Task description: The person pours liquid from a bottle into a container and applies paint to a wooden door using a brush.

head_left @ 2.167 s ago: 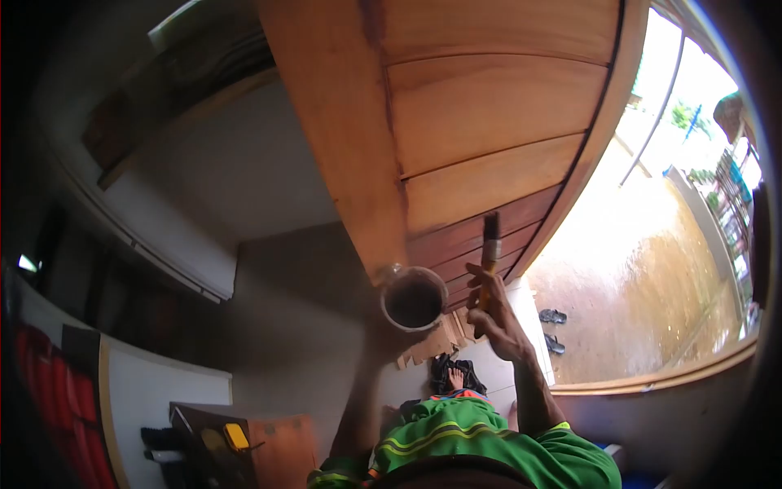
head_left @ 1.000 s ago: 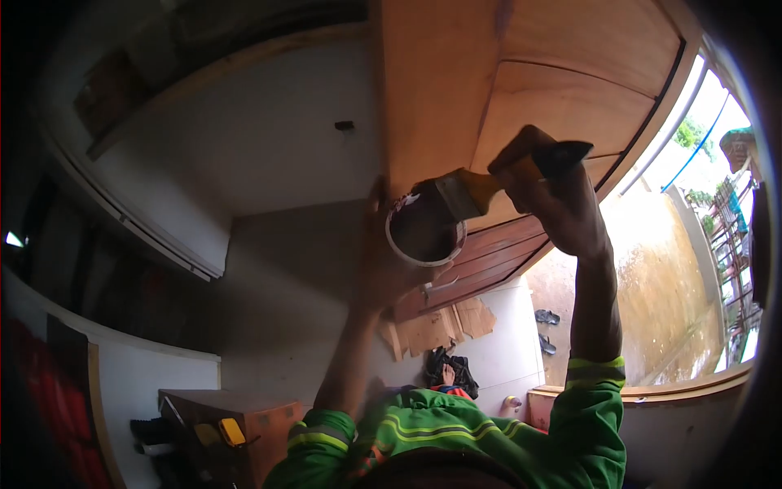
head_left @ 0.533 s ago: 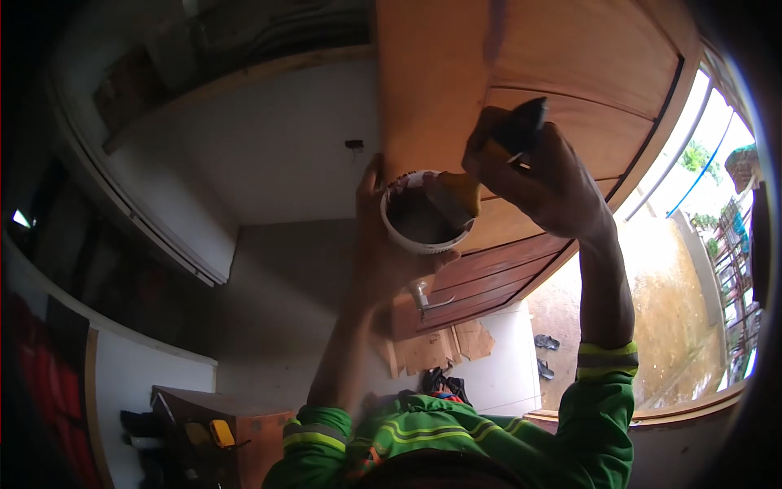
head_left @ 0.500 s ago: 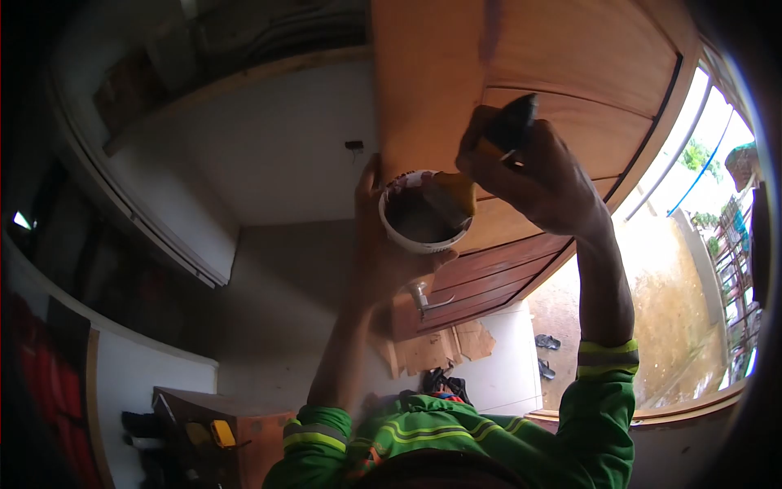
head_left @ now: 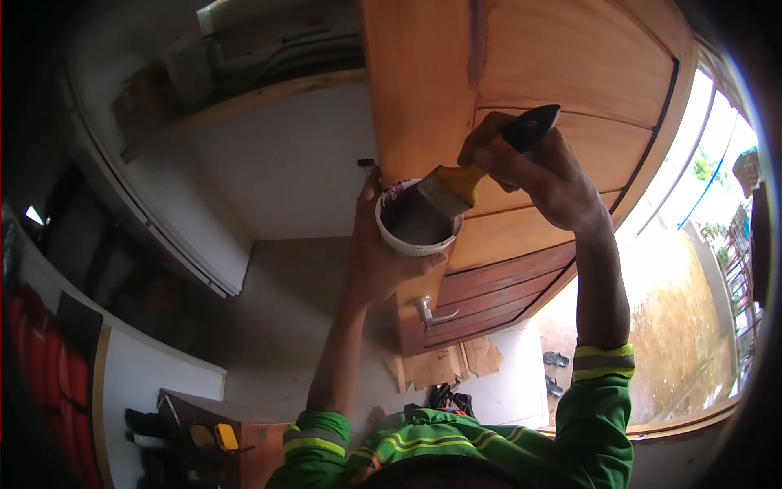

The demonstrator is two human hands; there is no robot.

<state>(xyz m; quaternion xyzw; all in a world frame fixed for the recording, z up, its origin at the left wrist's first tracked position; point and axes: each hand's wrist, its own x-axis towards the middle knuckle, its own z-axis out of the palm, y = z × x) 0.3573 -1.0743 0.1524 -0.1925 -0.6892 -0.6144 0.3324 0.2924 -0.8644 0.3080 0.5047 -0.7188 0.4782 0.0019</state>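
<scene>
Flat yellow-black brush [head_left: 463, 184] pinched in R hand [head_left: 544, 178], round white plastic tub [head_left: 414, 246] cupped in L hand [head_left: 379, 265]; drips poss. if brush overloaded.

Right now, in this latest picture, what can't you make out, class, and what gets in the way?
All in the head view:
- Bristles of the brush: lost in the dark mouth of the tub.
- How full the tub is: its inside is dark and blurred.
- Part of the left hand: hidden behind the tub.
- Top of the door: cut off by the upper edge.
</scene>
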